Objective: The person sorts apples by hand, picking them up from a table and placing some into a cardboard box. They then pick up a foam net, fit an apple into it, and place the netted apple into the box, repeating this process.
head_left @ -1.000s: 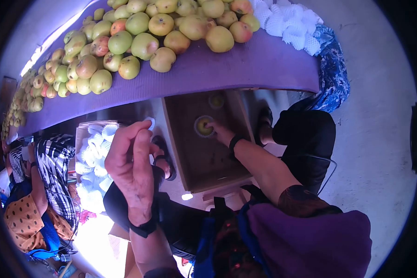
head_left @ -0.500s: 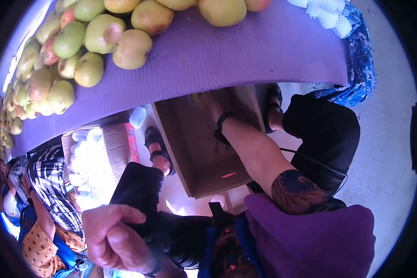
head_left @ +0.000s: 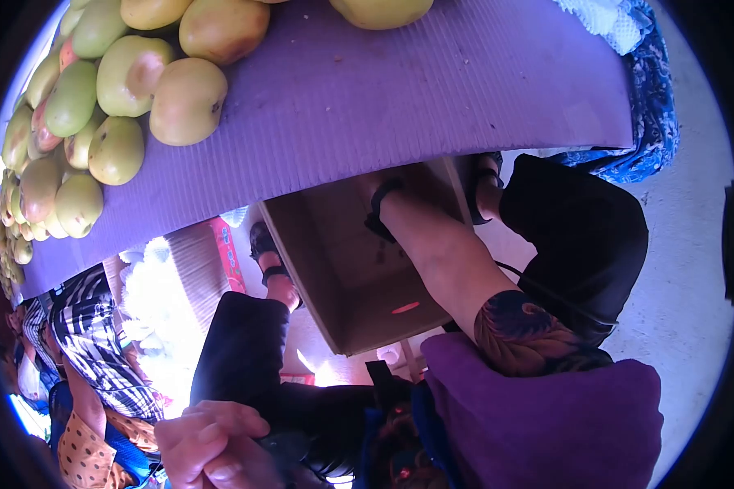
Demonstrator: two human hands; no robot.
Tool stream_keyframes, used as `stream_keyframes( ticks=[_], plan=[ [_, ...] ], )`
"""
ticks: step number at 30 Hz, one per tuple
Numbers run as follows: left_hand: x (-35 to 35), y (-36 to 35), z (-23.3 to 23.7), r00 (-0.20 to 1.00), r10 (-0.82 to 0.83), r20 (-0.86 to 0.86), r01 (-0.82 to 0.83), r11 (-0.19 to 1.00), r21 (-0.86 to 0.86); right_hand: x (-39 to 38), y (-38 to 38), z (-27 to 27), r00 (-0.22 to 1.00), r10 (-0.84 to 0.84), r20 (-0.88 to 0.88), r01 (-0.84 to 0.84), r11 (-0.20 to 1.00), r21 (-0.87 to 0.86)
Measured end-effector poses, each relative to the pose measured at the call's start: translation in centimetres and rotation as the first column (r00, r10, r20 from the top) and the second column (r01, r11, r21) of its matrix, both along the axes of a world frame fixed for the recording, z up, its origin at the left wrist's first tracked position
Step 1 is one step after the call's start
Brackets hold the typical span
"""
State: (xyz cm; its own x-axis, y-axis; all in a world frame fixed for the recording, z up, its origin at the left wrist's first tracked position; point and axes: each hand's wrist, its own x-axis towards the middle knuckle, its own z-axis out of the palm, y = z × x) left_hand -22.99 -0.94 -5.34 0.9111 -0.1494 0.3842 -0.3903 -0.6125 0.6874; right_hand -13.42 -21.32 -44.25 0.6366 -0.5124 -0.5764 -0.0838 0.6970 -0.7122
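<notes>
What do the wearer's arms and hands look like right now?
The right arm wears a black wristband and a short dark sleeve with a swirling pattern in blue and brown tones. The left hand wears no glove; its wrist is too dark to make out. The right fingers are hidden from view.

From my end I could read no words, brands or numbers. To the left of the open carton [head_left: 375,314], a cardboard box [head_left: 194,257] carried a red strip [head_left: 227,254] down its side, and on that strip I saw pale marks like printed characters, too small and blurred for me to make out.
</notes>
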Motion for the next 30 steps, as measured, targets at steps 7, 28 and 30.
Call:
stream_keyframes(
  ticks=[7,28,30],
  plan=[
    [1.8,-1.2,0.1,0.936,-0.351,0.010,0.334,0.882,-0.333,-0.2,0.6,-0.1,1.000,0.014,-0.020,-0.014,1.000,-0.001],
    [0.3,-1.6,0.0,0.990,-0.136,-0.045,0.130,0.985,-0.116,0.2,-1.2,-0.4,0.915,0.369,-0.164,-0.394,0.905,-0.159],
    [0.5,-1.3,0.1,0.990,-0.135,-0.042,0.129,0.986,-0.110,0.1,-1.6,-0.4,0.878,0.430,-0.211,-0.468,0.863,-0.190]
  ],
)
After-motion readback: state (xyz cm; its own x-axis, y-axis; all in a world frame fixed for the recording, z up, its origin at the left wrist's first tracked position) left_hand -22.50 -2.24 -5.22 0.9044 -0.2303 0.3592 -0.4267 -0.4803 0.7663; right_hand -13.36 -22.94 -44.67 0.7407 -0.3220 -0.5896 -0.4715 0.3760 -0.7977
